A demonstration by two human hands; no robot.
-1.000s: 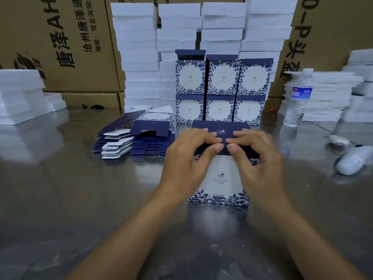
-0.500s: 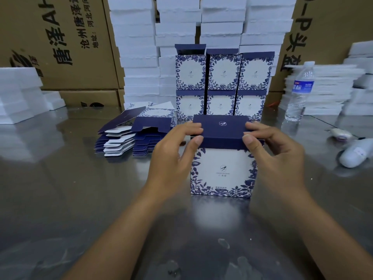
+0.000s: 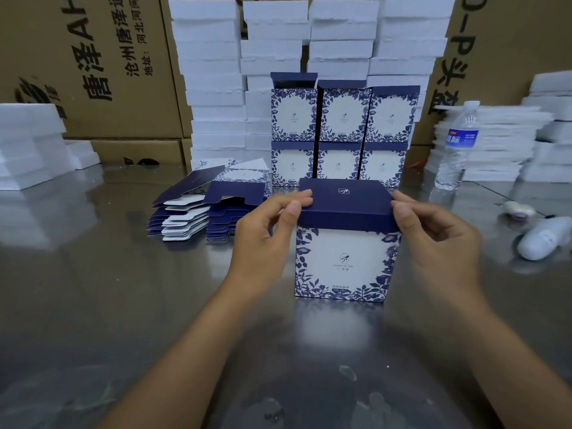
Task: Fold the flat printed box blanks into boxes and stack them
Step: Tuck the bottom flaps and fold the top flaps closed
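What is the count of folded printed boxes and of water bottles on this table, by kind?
Stacked boxes: 6
Front box: 1
Water bottle: 1
Total: 8

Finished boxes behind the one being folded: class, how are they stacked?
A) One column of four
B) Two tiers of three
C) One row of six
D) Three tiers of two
B: the finished boxes stand three across in two tiers, one tier on the other, behind the box that the left hand and right hand pinch at its top.
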